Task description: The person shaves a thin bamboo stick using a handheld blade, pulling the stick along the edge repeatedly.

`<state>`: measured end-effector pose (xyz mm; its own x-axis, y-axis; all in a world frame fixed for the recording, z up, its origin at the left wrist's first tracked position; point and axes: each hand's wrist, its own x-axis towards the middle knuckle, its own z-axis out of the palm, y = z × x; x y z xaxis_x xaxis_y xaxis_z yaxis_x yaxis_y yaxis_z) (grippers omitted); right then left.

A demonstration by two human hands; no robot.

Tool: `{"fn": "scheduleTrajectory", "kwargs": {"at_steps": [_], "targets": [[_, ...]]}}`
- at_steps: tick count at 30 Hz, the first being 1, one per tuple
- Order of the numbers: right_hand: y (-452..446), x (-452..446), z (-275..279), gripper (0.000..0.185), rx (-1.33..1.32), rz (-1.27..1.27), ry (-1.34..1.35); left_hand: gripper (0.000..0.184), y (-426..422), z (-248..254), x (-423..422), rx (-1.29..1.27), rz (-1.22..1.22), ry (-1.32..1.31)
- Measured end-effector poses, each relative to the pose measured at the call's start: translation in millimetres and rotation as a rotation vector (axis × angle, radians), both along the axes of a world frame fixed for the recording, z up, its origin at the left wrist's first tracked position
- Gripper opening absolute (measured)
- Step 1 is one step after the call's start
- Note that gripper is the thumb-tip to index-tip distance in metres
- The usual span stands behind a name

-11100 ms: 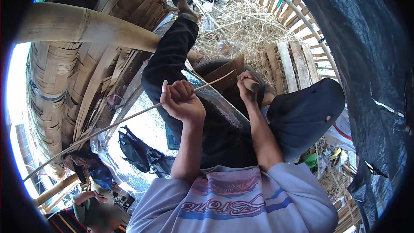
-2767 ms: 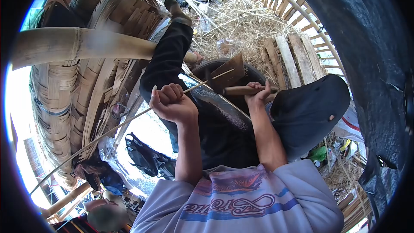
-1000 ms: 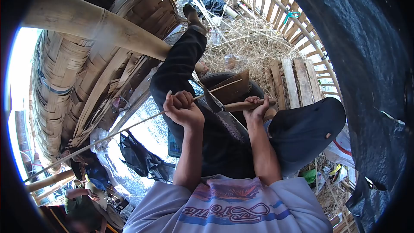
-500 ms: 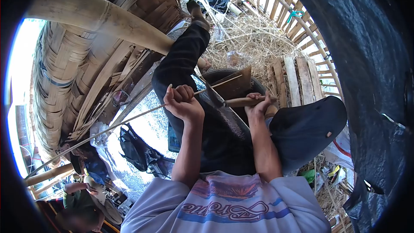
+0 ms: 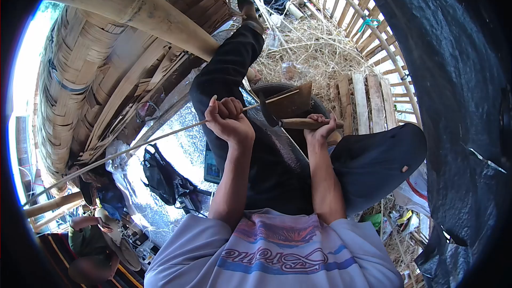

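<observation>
In the head view my left hand (image 5: 230,120) is closed around a long thin bamboo strip (image 5: 154,137), which slants from the lower left up to the right. My right hand (image 5: 320,128) grips the wooden handle of a knife (image 5: 298,124). The knife's dark blade (image 5: 269,109) points upward and crosses the strip just right of my left fist; whether it touches the strip I cannot tell. The strip's far end lies over a flat brown piece (image 5: 296,104) beside a dark round rim (image 5: 320,99). My fingers hide part of the handle.
A thick bamboo pole (image 5: 144,8) and woven bamboo (image 5: 74,74) stand at left. A black bag (image 5: 160,173) lies below left, near a seated person (image 5: 88,240). Wooden slats (image 5: 368,101) and straw (image 5: 314,48) lie ahead; black sheeting (image 5: 453,101) hangs at right.
The camera view has shifted slightly. The knife blade sits a little higher and looks narrower, turned against the strip. The strip's lower left end has moved a little left and up. Both grips stay.
</observation>
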<state>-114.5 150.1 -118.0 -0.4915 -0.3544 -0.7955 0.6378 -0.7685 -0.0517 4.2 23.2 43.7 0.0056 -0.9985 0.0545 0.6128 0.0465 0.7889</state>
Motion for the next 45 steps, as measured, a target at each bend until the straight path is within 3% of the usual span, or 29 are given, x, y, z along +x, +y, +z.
{"fn": "scheduleTrajectory", "kwargs": {"at_steps": [2,6,10,17,18,21,22,27,45], "targets": [[-2.6,1.1,0.2,0.040,-0.133,0.066,-0.102,0.043,-3.9,-2.0,-0.5,-0.001,-0.009,0.021],[0.2,-0.8,3.3,0.033,-0.045,-0.047,-0.026,0.043,-1.4,-0.5,1.0,0.003,-0.007,0.019],[-4.6,5.3,22.8,0.036,-0.084,0.045,-0.014,0.043,-4.7,-2.8,2.9,0.026,-0.003,0.012],[-0.4,5.2,3.6,0.036,-0.022,-0.017,0.011,0.043,-0.4,0.2,3.5,-0.002,-0.013,0.018],[-3.1,7.3,0.2,0.038,-0.118,0.068,-0.034,0.043,-2.3,-0.4,4.7,0.000,-0.012,0.023],[2.3,0.0,-5.4,0.039,-0.150,0.014,-0.092,0.043,0.7,-7.0,3.0,0.029,-0.006,0.009],[1.0,-0.3,-3.9,0.040,-0.032,-0.056,-0.023,0.043,4.5,-16.8,2.2,0.097,-0.010,-0.002],[5.0,-2.8,-5.0,0.040,-0.002,-0.001,0.002,0.043,11.2,-24.2,9.1,0.188,0.060,-0.005],[7.5,-2.8,-0.2,0.039,0.006,0.028,-0.012,0.043,4.2,-16.0,6.5,0.144,0.042,0.081]]}}
